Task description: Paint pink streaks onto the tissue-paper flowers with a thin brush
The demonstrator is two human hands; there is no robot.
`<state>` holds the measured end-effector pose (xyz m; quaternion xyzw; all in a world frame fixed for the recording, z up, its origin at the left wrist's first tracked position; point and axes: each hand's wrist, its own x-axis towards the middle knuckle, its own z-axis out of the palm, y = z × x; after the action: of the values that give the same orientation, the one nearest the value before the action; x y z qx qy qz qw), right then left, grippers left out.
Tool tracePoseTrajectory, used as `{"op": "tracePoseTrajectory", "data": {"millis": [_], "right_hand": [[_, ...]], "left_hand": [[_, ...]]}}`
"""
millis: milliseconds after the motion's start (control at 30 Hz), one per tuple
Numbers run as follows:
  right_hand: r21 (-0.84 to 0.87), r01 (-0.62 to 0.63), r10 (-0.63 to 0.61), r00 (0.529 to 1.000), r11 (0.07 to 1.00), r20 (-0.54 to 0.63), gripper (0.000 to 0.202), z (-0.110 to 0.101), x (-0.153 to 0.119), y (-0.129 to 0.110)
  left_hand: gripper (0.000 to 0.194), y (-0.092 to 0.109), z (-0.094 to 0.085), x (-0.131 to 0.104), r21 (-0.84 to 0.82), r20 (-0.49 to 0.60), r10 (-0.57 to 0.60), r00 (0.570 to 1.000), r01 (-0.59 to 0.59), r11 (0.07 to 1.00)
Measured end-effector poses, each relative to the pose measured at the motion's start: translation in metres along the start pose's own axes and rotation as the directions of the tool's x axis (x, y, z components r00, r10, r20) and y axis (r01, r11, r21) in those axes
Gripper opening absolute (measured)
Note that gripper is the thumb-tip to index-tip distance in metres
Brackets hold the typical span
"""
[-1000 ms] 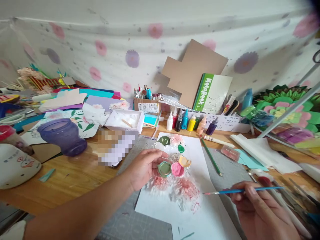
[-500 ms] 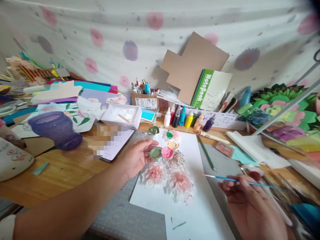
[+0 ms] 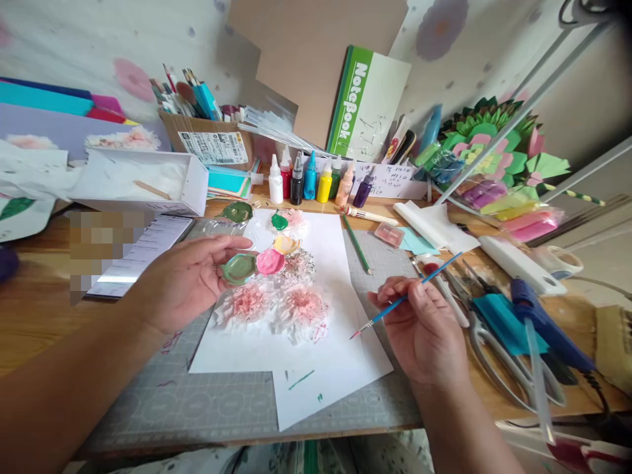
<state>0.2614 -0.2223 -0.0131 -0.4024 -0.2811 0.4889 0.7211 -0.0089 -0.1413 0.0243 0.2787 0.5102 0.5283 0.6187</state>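
Left hand (image 3: 182, 283) grips the clear plastic palette with round paint wells (image 3: 240, 268); right hand (image 3: 424, 322) pinches the slim blue paintbrush (image 3: 390, 308).
Around the two front crinkled pink-and-white paper flowers (image 3: 302, 306), the palette sits at 11 o'clock, its left rim between thumb and curled fingers; the brush's red tip is at 4 o'clock, apart from the petals, with bare white paper sheet (image 3: 247, 359) between. The sheet's near edge runs across the grey gridded cutting mat (image 3: 197, 408) at 6; small coloured paint bottles (image 3: 310, 181) line 12, large grey-handled scissors (image 3: 480, 342) bound the right hand at 3.
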Motion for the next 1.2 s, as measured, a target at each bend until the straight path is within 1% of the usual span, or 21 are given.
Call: {"op": "tracePoseTrajectory", "data": {"millis": [67, 167, 300, 367, 467, 600, 800, 967, 1200], "right_hand": [[0.019, 0.003, -0.002, 0.999, 1.0, -0.037, 0.03, 0.004, -0.001, 0.001], [-0.028, 0.015, -0.017, 0.996, 0.999, -0.089, 0.031, 0.011, -0.003, 0.005], [-0.098, 0.031, -0.038, 0.997, 0.995, -0.07, 0.033, 0.015, -0.006, 0.01], [-0.129, 0.031, -0.041, 0.996, 0.991, -0.08, 0.033, 0.014, -0.006, 0.012], [-0.203, -0.014, -0.011, 0.993, 0.979, -0.119, 0.033, 0.009, -0.006, 0.014], [-0.285, -0.104, 0.067, 0.988, 0.953, -0.138, 0.038, 0.006, -0.005, 0.016], [-0.304, -0.149, 0.104, 0.982, 0.941, -0.159, 0.041, 0.007, -0.002, 0.019], [-0.318, -0.155, 0.109, 0.981, 0.935, -0.158, 0.042, 0.009, -0.001, 0.021], [-0.22, -0.152, 0.113, 0.977, 0.963, -0.184, 0.041, 0.012, 0.0, 0.016]], "left_hand": [[0.013, 0.0, 0.0, 0.0, 0.03, 0.019, 0.01, 1.0, -0.011, 1.0], [0.015, 0.001, 0.002, 0.0, 0.058, 0.016, 0.016, 1.0, -0.017, 0.998], [0.018, 0.001, 0.005, 0.002, 0.068, -0.028, 0.0, 1.0, 0.001, 0.998], [0.017, 0.001, 0.005, 0.002, 0.064, -0.025, 0.0, 1.0, 0.002, 0.998], [0.016, 0.0, 0.004, 0.001, 0.059, -0.004, 0.002, 1.0, -0.002, 0.998], [0.016, 0.001, 0.005, -0.003, 0.063, -0.033, -0.018, 0.999, 0.02, 0.998], [0.017, 0.002, 0.007, -0.002, 0.073, -0.032, -0.052, 0.998, 0.055, 0.996], [0.014, 0.002, 0.006, -0.003, 0.077, -0.032, -0.038, 0.999, 0.04, 0.996], [0.018, 0.002, 0.004, 0.0, 0.07, -0.03, -0.044, 0.999, 0.046, 0.997]]}}
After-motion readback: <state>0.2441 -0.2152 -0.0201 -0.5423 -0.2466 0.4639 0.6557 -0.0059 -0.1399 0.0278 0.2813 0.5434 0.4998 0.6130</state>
